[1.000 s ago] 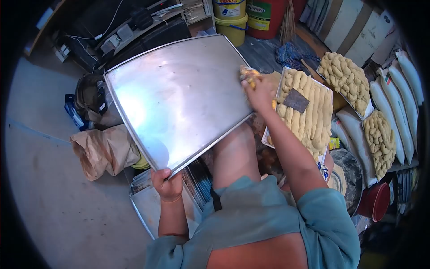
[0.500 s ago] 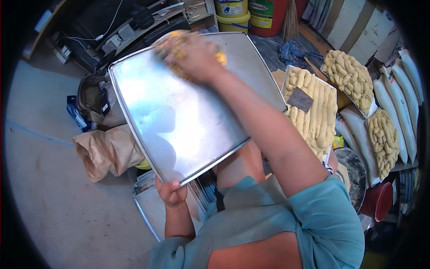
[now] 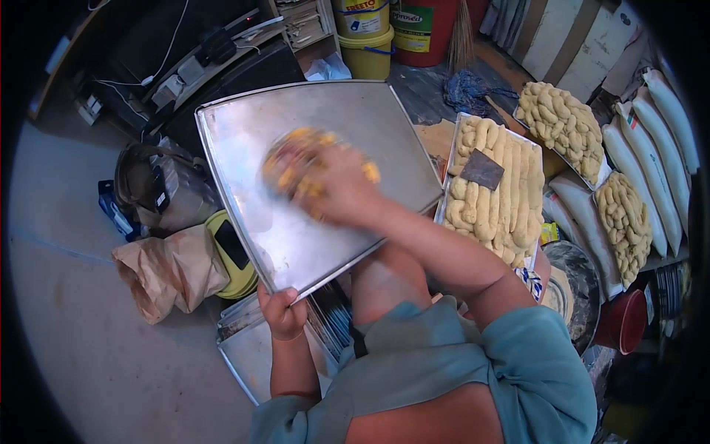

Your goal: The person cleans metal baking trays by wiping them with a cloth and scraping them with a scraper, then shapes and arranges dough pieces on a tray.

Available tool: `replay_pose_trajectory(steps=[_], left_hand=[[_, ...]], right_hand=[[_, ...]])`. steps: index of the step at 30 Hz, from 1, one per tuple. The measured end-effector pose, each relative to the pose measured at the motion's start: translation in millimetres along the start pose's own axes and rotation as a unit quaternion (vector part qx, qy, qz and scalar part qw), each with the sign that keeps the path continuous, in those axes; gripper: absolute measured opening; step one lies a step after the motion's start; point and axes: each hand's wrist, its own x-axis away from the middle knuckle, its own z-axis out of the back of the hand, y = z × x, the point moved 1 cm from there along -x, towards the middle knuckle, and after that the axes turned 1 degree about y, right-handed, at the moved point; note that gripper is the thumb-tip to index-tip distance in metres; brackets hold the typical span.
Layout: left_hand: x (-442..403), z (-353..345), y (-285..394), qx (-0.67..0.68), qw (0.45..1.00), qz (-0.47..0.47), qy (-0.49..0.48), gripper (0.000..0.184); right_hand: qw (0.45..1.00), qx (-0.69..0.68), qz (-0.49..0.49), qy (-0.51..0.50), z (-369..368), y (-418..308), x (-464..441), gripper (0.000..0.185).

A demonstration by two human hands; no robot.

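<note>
A shiny metal baking tray (image 3: 244, 200) is tilted in front of me. My left hand (image 3: 283, 312) grips its near left corner, the thumb over the rim and the fingers underneath. Blurred by motion, my right hand (image 3: 342, 185) presses a bunched yellow patterned cloth (image 3: 292, 159) against the middle of the tray's surface. Its fingers are partly smeared but closed over the cloth. Below the held tray, more metal trays (image 3: 277, 359) stand stacked beside my legs.
On the right, a tray of dough strips (image 3: 510, 192) bears a dark scraper (image 3: 482, 170). Beyond it are braided dough (image 3: 560, 122) and white sacks (image 3: 658, 140). A paper bag (image 3: 166, 274) and a yellow-green bucket (image 3: 235, 259) sit left. Buckets (image 3: 367, 48) and a broom (image 3: 461, 41) stand behind.
My right hand and the cloth have moved from the tray's far edge toward its middle, nearer to me. The left hand keeps its hold on the corner, and the tray's tilt has changed.
</note>
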Motion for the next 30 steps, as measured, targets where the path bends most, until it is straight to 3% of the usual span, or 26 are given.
replay_pose_trajectory(steps=[2,3,4,6,8,11,13,14,15,18,20,22,24,27,29,30], left_hand=[[-2,-8,-1,-0.011,1.000,-0.003,0.010,0.070],[0,-6,1,-0.009,1.000,-0.005,0.009,0.070],[5,-2,5,-0.009,1.000,-0.008,0.009,0.070],[14,6,12,-0.007,1.000,-0.012,0.006,0.070],[23,13,15,-0.003,1.000,-0.012,-0.003,0.069],[19,9,8,-0.027,1.000,0.008,0.008,0.069],[11,4,0,-0.031,0.999,0.015,-0.002,0.069],[7,2,-3,-0.017,1.000,0.017,0.006,0.068],[3,1,-5,-0.006,1.000,0.019,0.015,0.066],[5,10,-2,0.005,1.000,0.005,0.018,0.066],[12,13,5,0.013,1.000,-0.006,0.021,0.070],[17,19,10,0.012,1.000,-0.008,0.014,0.070],[19,23,12,0.003,1.000,-0.020,0.012,0.070],[10,22,5,-0.005,1.000,0.011,0.007,0.069],[2,20,-3,-0.016,1.000,0.016,0.000,0.068],[-2,20,-5,-0.003,1.000,0.015,-0.001,0.067]], right_hand=[[0.989,-0.070,0.129,-0.024,-2,-32,-4,0.052],[0.994,-0.043,0.099,-0.019,-6,-24,-12,0.052],[0.997,-0.019,0.067,-0.013,-12,-9,-24,0.052],[0.983,0.040,-0.180,-0.019,-14,45,-41,0.055],[0.936,0.075,-0.341,0.035,-6,95,-45,0.062],[0.936,0.098,-0.339,-0.007,-11,72,-35,0.065],[0.983,0.044,-0.169,-0.052,-12,9,-22,0.066],[0.999,0.048,-0.005,-0.003,-20,-17,-10,0.062],[0.997,-0.014,0.072,-0.019,-19,-37,-5,0.060],[0.998,0.007,0.054,0.028,-32,-17,-18,0.053],[0.974,0.054,-0.219,-0.032,-24,31,-41,0.056],[0.938,0.083,-0.334,0.034,-28,106,-40,0.076],[0.899,0.081,-0.429,0.011,-8,134,-32,0.082],[0.915,0.119,-0.385,0.001,-17,109,-25,0.075],[0.972,0.088,-0.217,-0.028,-31,56,-18,0.062],[0.994,0.060,-0.080,-0.048,-22,13,-12,0.057]])
